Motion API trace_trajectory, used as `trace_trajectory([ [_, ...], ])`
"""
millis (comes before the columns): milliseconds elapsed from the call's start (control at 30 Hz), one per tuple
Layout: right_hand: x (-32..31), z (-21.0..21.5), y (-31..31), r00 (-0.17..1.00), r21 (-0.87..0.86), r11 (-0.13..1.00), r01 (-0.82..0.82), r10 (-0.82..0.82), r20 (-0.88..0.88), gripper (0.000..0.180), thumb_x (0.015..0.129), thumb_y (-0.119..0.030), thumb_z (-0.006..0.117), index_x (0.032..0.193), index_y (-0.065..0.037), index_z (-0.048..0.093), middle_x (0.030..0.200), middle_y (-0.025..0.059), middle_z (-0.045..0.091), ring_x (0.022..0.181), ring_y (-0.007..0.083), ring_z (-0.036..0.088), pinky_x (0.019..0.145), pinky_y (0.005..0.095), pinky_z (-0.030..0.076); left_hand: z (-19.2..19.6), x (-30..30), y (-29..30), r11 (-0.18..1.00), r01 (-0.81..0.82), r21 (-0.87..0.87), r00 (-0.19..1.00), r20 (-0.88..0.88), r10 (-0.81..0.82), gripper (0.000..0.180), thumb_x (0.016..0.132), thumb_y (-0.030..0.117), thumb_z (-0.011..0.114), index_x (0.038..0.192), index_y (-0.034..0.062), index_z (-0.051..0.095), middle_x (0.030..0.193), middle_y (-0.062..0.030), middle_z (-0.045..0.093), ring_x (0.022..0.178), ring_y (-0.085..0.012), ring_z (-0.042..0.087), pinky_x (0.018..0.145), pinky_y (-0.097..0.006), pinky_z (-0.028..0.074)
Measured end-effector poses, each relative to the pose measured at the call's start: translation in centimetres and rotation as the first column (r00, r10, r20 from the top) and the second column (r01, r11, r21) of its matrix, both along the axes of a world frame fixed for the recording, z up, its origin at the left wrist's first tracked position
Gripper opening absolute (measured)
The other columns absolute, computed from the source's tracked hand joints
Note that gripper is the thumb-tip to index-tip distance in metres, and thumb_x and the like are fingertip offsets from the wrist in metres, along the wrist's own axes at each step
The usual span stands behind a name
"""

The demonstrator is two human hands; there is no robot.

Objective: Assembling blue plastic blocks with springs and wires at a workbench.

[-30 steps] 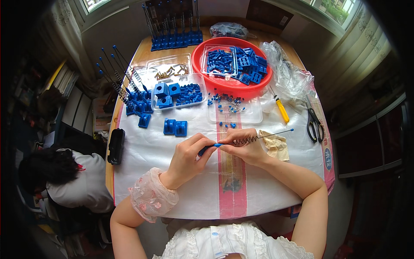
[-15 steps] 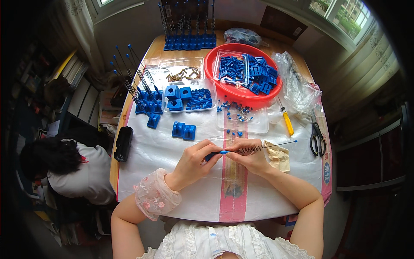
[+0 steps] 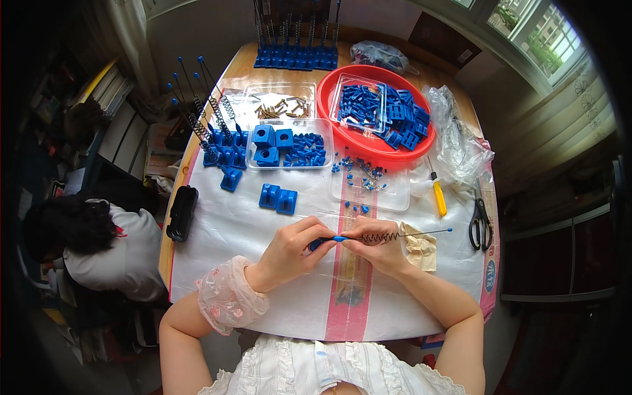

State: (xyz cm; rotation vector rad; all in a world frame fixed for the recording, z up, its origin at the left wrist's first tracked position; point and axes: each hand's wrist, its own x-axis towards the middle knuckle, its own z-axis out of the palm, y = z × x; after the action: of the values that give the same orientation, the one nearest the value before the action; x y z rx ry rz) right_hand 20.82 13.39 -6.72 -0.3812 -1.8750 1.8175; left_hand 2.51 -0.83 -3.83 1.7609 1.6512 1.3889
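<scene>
Both hands meet above the front middle of the table. My left hand [image 3: 291,250] is closed around a blue plastic piece [image 3: 338,239], most of it hidden by the fingers. In the pinch of my right hand [image 3: 380,253] is a dark coil spring [image 3: 385,237] with a thin rod [image 3: 421,233] through it. The rod points right and ends in a small blue tip [image 3: 449,230]. Spring and blue piece meet end to end between the fingertips; whether they are joined I cannot tell. Two blue blocks [image 3: 278,199] lie beyond my left hand.
Blue stands with upright springs [image 3: 227,157] are at left; more stand at the back [image 3: 296,58]. A red basin [image 3: 326,112] holds blue parts. Clear boxes [image 3: 253,155] hold screws and parts. A yellow-handled screwdriver [image 3: 440,199], scissors [image 3: 481,230] and a black case [image 3: 182,214] lie around.
The view has shifted slightly. Both hands keep the same grip on the blue piece and the spring, with barely any movement.
</scene>
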Motion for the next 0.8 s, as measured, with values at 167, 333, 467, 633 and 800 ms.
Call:
trace_trajectory([
  [167,-0.03,0.4,-0.03,1.0,0.018,1.0,0.001,-0.002,0.016,0.014,0.086,0.003,0.081,0.1,0.0,0.08,0.079,0.0016,0.064,0.068,0.006,0.053,0.057,0.0244,0.037,-0.15,-0.22,0.08,1.0,0.014,0.012,1.0,-0.007,-0.014,0.014,0.088,0.003,0.08,0.101,0.0038,0.075,0.088,-0.0054,0.069,0.068,-0.0139,0.063,0.056,-0.026,0.049],
  [333,-0.19,0.63,-0.13,1.0,0.015,1.0,0.004,-0.004,0.018,0.014,0.086,0.002,0.081,0.099,0.0,0.081,0.079,0.0012,0.064,0.068,0.0059,0.053,0.057,0.0247,0.037,-0.32,-0.37,0.04,1.0,0.012,0.015,1.0,-0.021,-0.012,0.013,0.088,0.002,0.08,0.1,0.0037,0.075,0.088,-0.0058,0.069,0.068,-0.0145,0.064,0.057,-0.026,0.05],
  [467,-0.04,0.56,-0.06,0.999,0.041,0.999,0.011,-0.013,0.033,0.013,0.086,0.002,0.081,0.099,0.0,0.081,0.078,0.0012,0.064,0.068,0.0058,0.053,0.057,0.0249,0.037,0.17,-0.24,0.09,1.0,0.016,-0.018,1.0,-0.002,-0.016,0.01,0.088,0.003,0.078,0.096,0.0038,0.072,0.087,-0.0079,0.067,0.071,-0.0237,0.068,0.061,-0.033,0.054],
  [633,-0.03,0.39,0.02,0.999,0.045,0.999,0.008,-0.01,0.033,0.014,0.086,0.002,0.081,0.099,-0.001,0.081,0.078,0.0013,0.064,0.067,0.0059,0.052,0.056,0.0251,0.036,0.16,-0.31,0.13,1.0,0.021,-0.004,1.0,-0.006,-0.021,0.011,0.087,0.003,0.078,0.096,0.0038,0.072,0.087,-0.0079,0.067,0.071,-0.0239,0.068,0.061,-0.034,0.054],
  [800,-0.17,0.5,-0.08,1.0,0.036,0.999,0.006,-0.007,0.022,0.014,0.086,0.001,0.081,0.099,-0.001,0.081,0.076,0.0009,0.063,0.067,0.0059,0.052,0.057,0.0252,0.036,-0.52,-0.45,0.16,0.999,0.023,0.034,0.999,-0.024,-0.022,0.014,0.087,0.001,0.08,0.1,0.0036,0.074,0.088,-0.0063,0.069,0.068,-0.0158,0.065,0.056,-0.027,0.05],
])
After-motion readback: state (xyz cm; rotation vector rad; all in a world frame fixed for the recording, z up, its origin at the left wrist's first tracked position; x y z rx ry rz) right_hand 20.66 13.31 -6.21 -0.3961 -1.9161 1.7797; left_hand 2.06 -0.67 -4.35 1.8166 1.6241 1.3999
